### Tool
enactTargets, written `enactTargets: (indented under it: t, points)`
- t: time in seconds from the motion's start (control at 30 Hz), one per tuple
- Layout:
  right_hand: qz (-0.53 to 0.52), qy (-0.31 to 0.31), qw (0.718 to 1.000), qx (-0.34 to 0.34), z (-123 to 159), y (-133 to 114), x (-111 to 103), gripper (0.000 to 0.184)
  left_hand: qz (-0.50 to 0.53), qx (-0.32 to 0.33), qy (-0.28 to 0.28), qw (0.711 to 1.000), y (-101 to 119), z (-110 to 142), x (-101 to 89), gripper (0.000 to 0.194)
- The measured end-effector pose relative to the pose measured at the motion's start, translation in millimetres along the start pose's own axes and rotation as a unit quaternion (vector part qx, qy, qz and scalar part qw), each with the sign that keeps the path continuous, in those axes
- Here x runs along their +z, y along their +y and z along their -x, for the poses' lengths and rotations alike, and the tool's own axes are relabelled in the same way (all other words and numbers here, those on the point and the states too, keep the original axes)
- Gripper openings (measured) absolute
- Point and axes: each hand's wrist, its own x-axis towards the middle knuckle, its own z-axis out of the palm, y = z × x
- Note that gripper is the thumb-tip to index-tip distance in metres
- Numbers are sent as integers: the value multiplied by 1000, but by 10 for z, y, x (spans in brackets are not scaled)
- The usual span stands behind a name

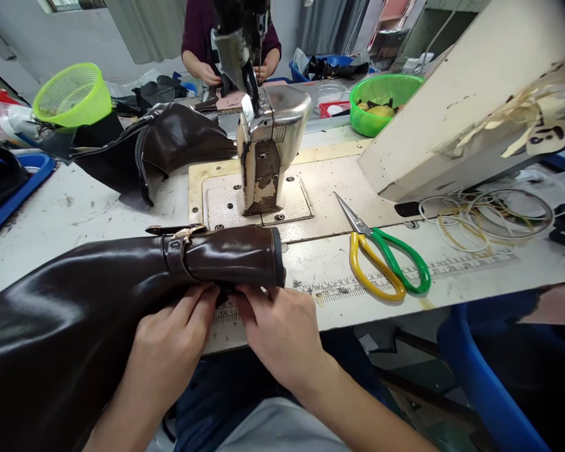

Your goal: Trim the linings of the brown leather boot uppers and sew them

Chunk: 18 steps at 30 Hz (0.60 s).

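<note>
My left hand point(169, 339) and right hand point(282, 333) are close together, both pinching the near lower side of a tube-like piece of glossy brown leather point(226, 254); a dark bit of material point(225, 294) shows between them, but the fingertips are partly tucked under, so I can't tell exactly what each one grips. The leather lies at 12 o'clock from my hands, right against them. Its narrow part runs roughly from 9 to 3 o'clock, with the dark-edged end toward 3, nearer my right hand; the body widens toward 8 o'clock, beside my left forearm. A buckled strap point(175, 258) circles it at 11 o'clock. Beyond, at 12, the metal post of the sewing machine point(282, 116) stands on the white tabletop point(98, 220), near the leather but apart from it. Scissors point(365, 231) with one yellow and one green handle lie at 2 o'clock, and loops of pale cord point(480, 220) sit farther out that way. More dark leather point(183, 138) is heaped at 11, and a green basket point(374, 116) stands at 1.
</note>
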Motion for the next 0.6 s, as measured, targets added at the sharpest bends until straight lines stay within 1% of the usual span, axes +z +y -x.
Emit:
enactTargets:
  t: [0.07,0.13,0.2,0.23,0.27,0.3,0.33,0.43,0.53,0.6]
  points:
    - [-27,-30,999,-6,22,69,-76,16,-16,-1,-12,1000,22,22,-19,26]
    - [-56,-50,997,-15,49,135,-165,27,-28,2,-25,999,44,32,-40,27]
    - [-85,-54,995,-18,74,184,-243,40,-31,9,-35,999,62,30,-61,30]
    - [-100,-56,993,-16,86,201,-271,38,-30,8,-42,999,69,25,-71,32]
    - [-119,-59,991,-17,96,211,-291,30,-27,6,-47,998,75,19,-81,33]
    - [-140,-57,988,-18,105,214,-300,18,-24,4,-52,998,80,13,-89,33]
    - [-164,-51,985,-18,113,213,-299,11,-20,3,-54,998,83,9,-97,33]
    - [-212,-29,976,-24,130,186,-237,27,-13,3,-48,999,87,15,-108,29]
    - [-171,-28,984,-41,116,143,-118,40,-4,0,-19,1000,73,34,-93,23]
    - [-127,-30,990,-55,79,118,-49,42,11,-3,1,1000,55,29,-72,21]
